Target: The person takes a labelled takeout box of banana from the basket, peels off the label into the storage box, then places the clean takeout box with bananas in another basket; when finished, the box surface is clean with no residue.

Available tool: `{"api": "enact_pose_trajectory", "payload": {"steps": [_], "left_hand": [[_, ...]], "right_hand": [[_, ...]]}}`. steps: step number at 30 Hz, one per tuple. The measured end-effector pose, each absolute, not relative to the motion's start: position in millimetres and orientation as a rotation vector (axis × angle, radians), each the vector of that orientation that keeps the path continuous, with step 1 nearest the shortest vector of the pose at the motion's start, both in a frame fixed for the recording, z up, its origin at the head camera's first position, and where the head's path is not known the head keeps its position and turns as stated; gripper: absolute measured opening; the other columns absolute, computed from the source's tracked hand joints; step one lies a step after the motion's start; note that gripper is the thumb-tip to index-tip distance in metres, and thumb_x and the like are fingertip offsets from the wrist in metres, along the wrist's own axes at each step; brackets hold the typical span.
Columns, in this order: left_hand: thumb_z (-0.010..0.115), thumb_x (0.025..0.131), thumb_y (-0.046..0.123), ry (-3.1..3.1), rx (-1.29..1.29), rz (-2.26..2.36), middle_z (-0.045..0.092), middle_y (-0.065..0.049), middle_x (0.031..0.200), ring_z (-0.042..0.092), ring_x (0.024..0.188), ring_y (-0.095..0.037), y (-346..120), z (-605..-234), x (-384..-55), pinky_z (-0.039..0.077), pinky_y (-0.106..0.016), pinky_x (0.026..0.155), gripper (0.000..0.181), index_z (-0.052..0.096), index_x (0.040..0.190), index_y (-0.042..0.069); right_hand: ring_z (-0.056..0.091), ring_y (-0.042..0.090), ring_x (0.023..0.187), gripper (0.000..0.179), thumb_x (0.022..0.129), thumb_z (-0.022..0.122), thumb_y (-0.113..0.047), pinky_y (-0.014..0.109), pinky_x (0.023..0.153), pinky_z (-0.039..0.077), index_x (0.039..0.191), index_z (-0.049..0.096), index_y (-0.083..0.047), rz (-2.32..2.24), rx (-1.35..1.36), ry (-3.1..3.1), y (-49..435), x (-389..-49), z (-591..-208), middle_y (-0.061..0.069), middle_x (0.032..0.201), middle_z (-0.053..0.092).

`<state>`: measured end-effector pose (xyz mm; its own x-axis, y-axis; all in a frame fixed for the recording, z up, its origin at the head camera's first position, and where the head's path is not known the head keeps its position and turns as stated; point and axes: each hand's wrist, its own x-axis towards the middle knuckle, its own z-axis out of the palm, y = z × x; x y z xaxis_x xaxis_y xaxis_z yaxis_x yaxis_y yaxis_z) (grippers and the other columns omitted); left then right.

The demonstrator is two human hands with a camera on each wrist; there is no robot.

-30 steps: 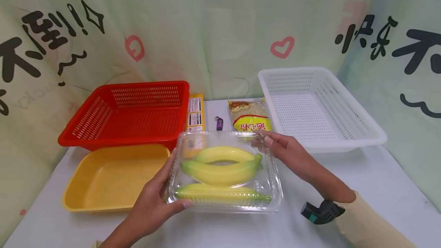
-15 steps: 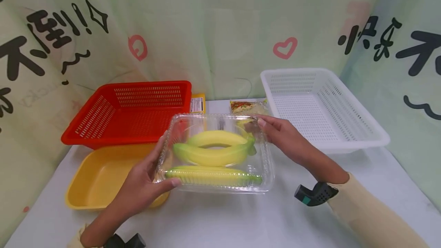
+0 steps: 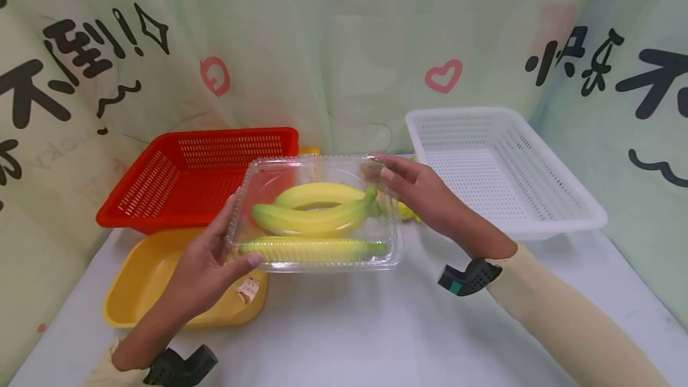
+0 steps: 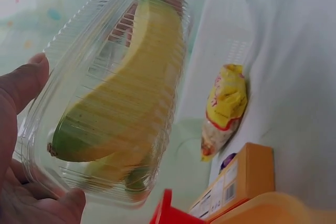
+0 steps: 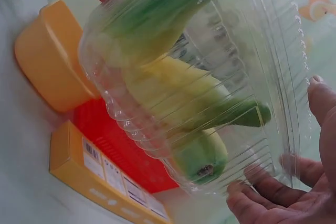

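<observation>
A clear plastic clamshell container (image 3: 322, 267) is held above the table, slightly tilted, with three yellow-green bananas (image 3: 301, 221) inside. My left hand (image 3: 201, 270) grips its left side, thumb over the near corner. At the far right corner my right hand (image 3: 424, 196) holds the rim, its fingers partly hidden behind the plastic. The left wrist view shows the bananas (image 4: 121, 82) through the ribbed wall and the thumb apart from the other fingers. Fingertips of the right hand (image 5: 294, 192) support the container from below in the right wrist view.
A red basket (image 3: 199, 187) stands back left, with a yellow tub (image 3: 140, 297) before it. A white basket (image 3: 478, 181) is at back right. Between them are an orange box (image 5: 113, 174), a small purple packet (image 4: 227, 161) and a yellow printed food bag (image 4: 226, 100), mostly covered in the head view.
Both hands have carried the container leftward and away from me. It now covers the purple packet and most of the orange box and food bag in the head view.
</observation>
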<state>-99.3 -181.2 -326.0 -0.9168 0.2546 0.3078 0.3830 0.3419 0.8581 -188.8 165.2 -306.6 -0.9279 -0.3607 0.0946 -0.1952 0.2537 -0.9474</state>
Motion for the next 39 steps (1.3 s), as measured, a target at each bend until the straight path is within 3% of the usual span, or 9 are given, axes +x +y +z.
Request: {"api": "enact_pose_trajectory", "payload": {"steps": [9, 14, 20, 25, 31, 36, 39], "left_hand": [[0.072, 0.087, 0.003, -2.407, -0.634, -1.561, 0.032, -0.004, 0.155, 0.047, 0.129, -0.023, -192, -319, -113, 0.050, -0.026, 0.086, 0.091, 0.017, 0.157, 0.024], [0.070, 0.088, 0.003, -2.398, -0.624, -1.452, 0.034, -0.005, 0.154, 0.049, 0.129, -0.024, -200, -314, -121, 0.050, -0.024, 0.083, 0.089, 0.017, 0.157, 0.023], [0.069, 0.091, 0.008, -2.413, -0.516, -1.380, 0.031, -0.005, 0.156, 0.047, 0.131, -0.027, -209, -313, -124, 0.049, -0.019, 0.083, 0.087, 0.015, 0.156, 0.024], [0.068, 0.092, 0.013, -2.438, -0.408, -1.333, 0.037, -0.009, 0.152, 0.057, 0.118, -0.020, -216, -313, -129, 0.048, -0.016, 0.082, 0.084, 0.015, 0.156, 0.023], [0.067, 0.094, 0.022, -2.478, -0.285, -1.260, 0.042, -0.014, 0.149, 0.056, 0.118, -0.035, -227, -311, -135, 0.048, -0.013, 0.078, 0.080, 0.017, 0.156, 0.025], [0.065, 0.095, 0.026, -2.475, -0.224, -1.240, 0.050, -0.017, 0.141, 0.057, 0.116, -0.036, -234, -313, -139, 0.047, -0.013, 0.078, 0.077, 0.018, 0.155, 0.028], [0.064, 0.095, 0.027, -2.473, -0.204, -1.249, 0.047, -0.016, 0.144, 0.056, 0.120, -0.036, -238, -316, -141, 0.047, -0.014, 0.080, 0.075, 0.018, 0.155, 0.029]], "right_hand": [[0.051, 0.014, 0.127, 0.053, 0.101, 0.052, -0.036, 0.034, 0.104, 0.041, 0.150, 0.040, -0.020, -1.744, -0.538, 2.322, 150, -204, -294, 0.002, 0.135, 0.058], [0.048, 0.015, 0.129, 0.056, 0.100, 0.052, -0.043, 0.038, 0.103, 0.042, 0.151, 0.038, -0.023, -1.769, -0.513, 2.335, 134, -212, -290, -0.001, 0.138, 0.056], [0.049, 0.012, 0.128, 0.056, 0.098, 0.054, -0.043, 0.032, 0.100, 0.045, 0.148, 0.043, -0.022, -1.961, -0.477, 2.282, 111, -223, -291, -0.003, 0.139, 0.055], [0.052, 0.013, 0.126, 0.057, 0.097, 0.057, -0.042, 0.033, 0.101, 0.044, 0.147, 0.045, -0.019, -2.016, -0.460, 2.224, 100, -231, -286, 0.001, 0.137, 0.056], [0.051, 0.013, 0.126, 0.064, 0.091, 0.059, -0.053, 0.035, 0.097, 0.048, 0.148, 0.044, -0.027, -1.869, -0.343, 2.304, 87, -241, -279, -0.006, 0.142, 0.051], [0.054, 0.016, 0.122, 0.060, 0.093, 0.062, -0.045, 0.032, 0.095, 0.049, 0.146, 0.047, -0.021, -1.921, -0.267, 2.282, 74, -246, -276, -0.002, 0.139, 0.054], [0.054, 0.017, 0.122, 0.057, 0.094, 0.063, -0.041, 0.033, 0.093, 0.050, 0.145, 0.049, -0.019, -1.977, -0.237, 2.251, 66, -249, -276, 0.000, 0.138, 0.055]]}}
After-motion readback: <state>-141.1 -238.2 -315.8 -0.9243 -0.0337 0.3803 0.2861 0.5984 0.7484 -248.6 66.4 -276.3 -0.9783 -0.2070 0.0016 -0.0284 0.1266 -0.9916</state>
